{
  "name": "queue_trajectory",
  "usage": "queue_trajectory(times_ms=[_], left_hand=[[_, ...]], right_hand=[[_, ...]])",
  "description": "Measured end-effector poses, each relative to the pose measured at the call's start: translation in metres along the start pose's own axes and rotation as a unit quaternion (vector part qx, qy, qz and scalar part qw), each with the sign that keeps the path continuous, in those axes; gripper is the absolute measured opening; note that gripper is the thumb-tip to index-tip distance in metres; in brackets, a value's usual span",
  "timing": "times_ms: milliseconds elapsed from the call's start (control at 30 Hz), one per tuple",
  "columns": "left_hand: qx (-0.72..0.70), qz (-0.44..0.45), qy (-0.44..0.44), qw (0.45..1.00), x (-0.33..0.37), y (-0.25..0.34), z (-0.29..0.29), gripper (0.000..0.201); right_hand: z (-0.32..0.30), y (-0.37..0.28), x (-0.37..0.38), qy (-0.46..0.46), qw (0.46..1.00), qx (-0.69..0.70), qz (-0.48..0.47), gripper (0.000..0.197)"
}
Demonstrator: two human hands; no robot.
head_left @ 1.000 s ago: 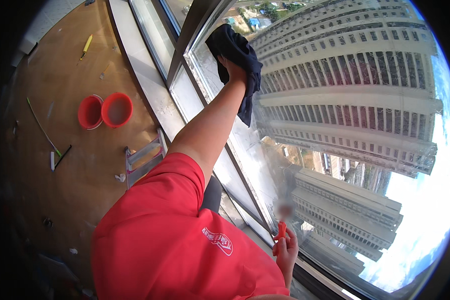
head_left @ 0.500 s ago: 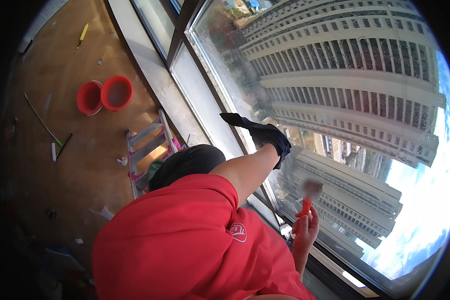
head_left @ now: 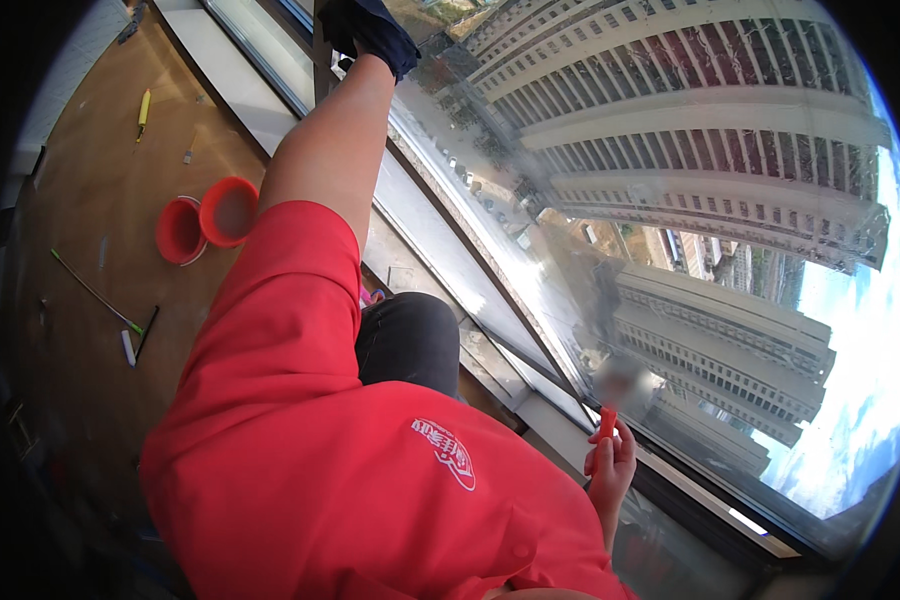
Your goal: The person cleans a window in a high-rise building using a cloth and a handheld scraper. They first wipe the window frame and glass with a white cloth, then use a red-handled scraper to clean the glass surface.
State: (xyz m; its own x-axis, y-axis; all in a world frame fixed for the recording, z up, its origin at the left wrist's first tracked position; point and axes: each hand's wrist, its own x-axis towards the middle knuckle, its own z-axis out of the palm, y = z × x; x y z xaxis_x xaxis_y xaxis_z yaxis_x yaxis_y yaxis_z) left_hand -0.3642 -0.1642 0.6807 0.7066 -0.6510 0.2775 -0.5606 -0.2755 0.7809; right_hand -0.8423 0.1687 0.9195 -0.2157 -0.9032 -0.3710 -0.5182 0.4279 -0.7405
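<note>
My left arm stretches up to the window frame point(head_left: 324, 75) at the top. A dark blue cloth point(head_left: 385, 40) covers my left hand point(head_left: 355, 22), whose fingers are hidden beneath it; the cloth lies against the frame and the edge of the glass. At the lower right, my right hand point(head_left: 613, 462) is closed around the red handle of a small hand tool point(head_left: 607, 425). The tool's head is blurred, so its kind cannot be made out. It points up in front of the large window pane point(head_left: 590, 290).
Two red buckets point(head_left: 229, 212) stand on the brown floor point(head_left: 90, 220) at left. A green-handled pole point(head_left: 95, 290), a yellow tool point(head_left: 144, 112) and a small brush point(head_left: 189, 150) lie around them. A pale sill point(head_left: 232, 95) runs below the window. My dark-trousered knee point(head_left: 410, 340) is beside it.
My left hand has moved with the cloth up and left, from the middle of the pane to the frame. My right hand still holds the tool, slightly lower. The stepladder is now mostly hidden.
</note>
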Motion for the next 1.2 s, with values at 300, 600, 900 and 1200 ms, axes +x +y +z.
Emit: queue_trajectory(times_ms=[300,600,900,1200], left_hand=[[-0.049,-0.04,-0.175,0.983,-0.143,0.054,0.052,0.032],[-0.712,-0.269,-0.337,0.554,-0.228,0.048,-0.016,0.042],[-0.667,-0.337,-0.094,0.658,-0.233,-0.116,-0.193,0.035],[-0.542,-0.36,-0.076,0.756,-0.313,-0.114,-0.334,0.041]], right_hand=[[0.028,-0.037,0.035,-0.064,0.997,0.022,0.041,0.035],[0.06,0.006,0.085,-0.113,0.986,0.035,0.12,0.017],[0.121,0.067,0.158,-0.077,0.973,-0.217,0.024,0.027],[0.278,-0.085,0.181,-0.189,0.973,0.019,-0.131,0.02]])
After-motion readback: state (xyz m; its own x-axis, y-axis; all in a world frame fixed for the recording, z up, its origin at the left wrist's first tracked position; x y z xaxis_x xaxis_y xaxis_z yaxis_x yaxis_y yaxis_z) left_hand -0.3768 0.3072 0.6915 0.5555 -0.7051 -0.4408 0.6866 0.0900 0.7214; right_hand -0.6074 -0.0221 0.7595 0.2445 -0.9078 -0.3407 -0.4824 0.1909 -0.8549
